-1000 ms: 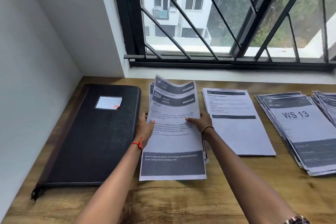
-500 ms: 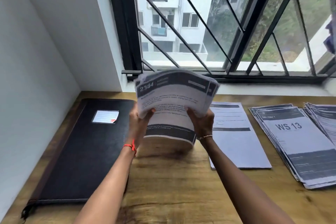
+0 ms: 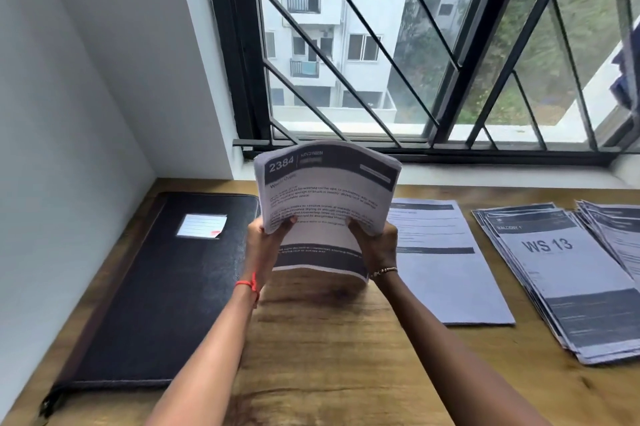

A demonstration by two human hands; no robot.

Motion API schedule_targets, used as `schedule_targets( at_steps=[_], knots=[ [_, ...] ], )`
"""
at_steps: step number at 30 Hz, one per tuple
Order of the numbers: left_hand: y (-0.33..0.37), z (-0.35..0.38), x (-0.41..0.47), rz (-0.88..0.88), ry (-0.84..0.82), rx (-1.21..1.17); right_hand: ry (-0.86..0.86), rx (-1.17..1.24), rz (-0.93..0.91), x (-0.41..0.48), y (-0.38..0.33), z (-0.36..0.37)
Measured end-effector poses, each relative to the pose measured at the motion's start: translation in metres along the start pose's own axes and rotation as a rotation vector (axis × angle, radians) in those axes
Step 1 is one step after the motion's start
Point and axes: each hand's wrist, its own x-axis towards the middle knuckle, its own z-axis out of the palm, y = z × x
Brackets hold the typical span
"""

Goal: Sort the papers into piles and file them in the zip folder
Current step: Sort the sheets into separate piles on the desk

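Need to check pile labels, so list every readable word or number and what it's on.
"2384": dark header of the held stack of white printed papers
"WS 13": top sheet of the fanned white paper pile at right
Too blurred: all smaller print, the flat white middle sheet, the white label on the black zip folder.

soft, even daylight comes in through the barred window (image 3: 415, 45), leaving a faint shadow on the wooden table (image 3: 329, 339). the wide lens bends the edges, and fine print is slightly blurred.
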Motion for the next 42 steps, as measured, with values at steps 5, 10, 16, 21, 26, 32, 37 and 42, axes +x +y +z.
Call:
schedule_targets(
  at_steps=[5,10,16,21,26,32,37,42],
  knots=[
    [0.010,0.003,0.011,-0.027,0.034,0.053,-0.034,0.034,0.049,0.013,-0.014,0.000],
    [-0.016,0.002,0.010,-0.325,0.044,0.120,-0.159,-0.138,0.148,0.014,0.014,0.002],
    [-0.064,-0.005,-0.005,-0.460,0.085,0.509,-0.282,-0.271,0.339,-0.006,0.052,0.005],
    [-0.063,-0.002,-0.015,-0.429,0.068,0.757,-0.288,-0.456,0.266,-0.003,0.067,0.008],
    [-0.056,0.005,-0.010,-0.383,0.047,0.891,-0.278,-0.565,0.274,0.008,0.067,0.014],
    [-0.057,0.004,0.003,-0.401,0.008,1.018,-0.239,-0.558,0.300,0.023,0.076,0.023],
    [-0.054,0.008,0.016,-0.415,0.002,1.053,-0.202,-0.546,0.265,0.042,0.078,0.029],
    [-0.052,0.005,0.021,-0.426,-0.029,1.048,-0.142,-0.585,0.291,0.054,0.079,0.037]
  ],
)
